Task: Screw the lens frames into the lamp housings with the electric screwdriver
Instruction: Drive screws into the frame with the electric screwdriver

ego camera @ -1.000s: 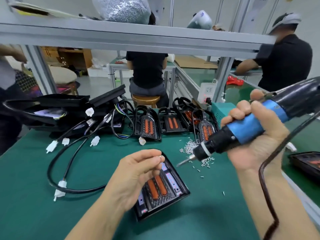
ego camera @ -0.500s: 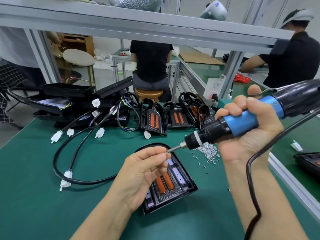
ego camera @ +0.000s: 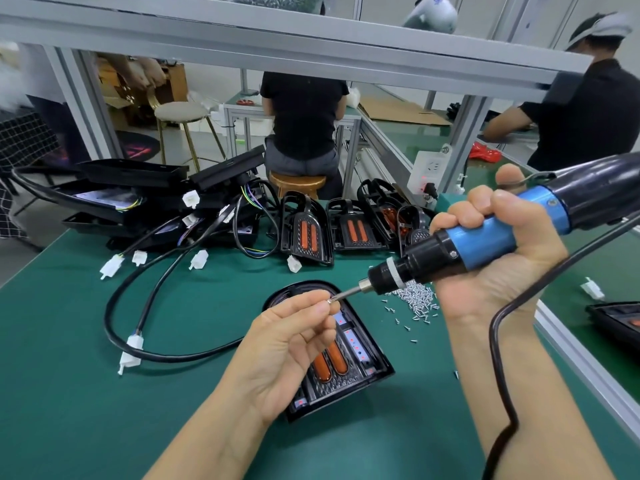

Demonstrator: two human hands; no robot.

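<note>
My left hand [ego camera: 287,344] pinches a screw [ego camera: 330,301] onto the bit of the electric screwdriver [ego camera: 485,244], gripped in my right hand [ego camera: 498,258], loading it above the lamp housing [ego camera: 346,362] lying on the worktop [ego camera: 104,393].

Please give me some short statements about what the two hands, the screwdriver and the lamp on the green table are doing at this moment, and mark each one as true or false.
1. The right hand grips the blue-and-black electric screwdriver. True.
2. The left hand lies flat on the green table mat. False: it is raised, its fingertips pinching a small silver screw at the bit tip.
3. The black lamp housing with two orange lenses lies on the mat under the left hand. True.
4. The pile of loose silver screws sits inside that housing. False: it lies on the mat beside it.
</note>
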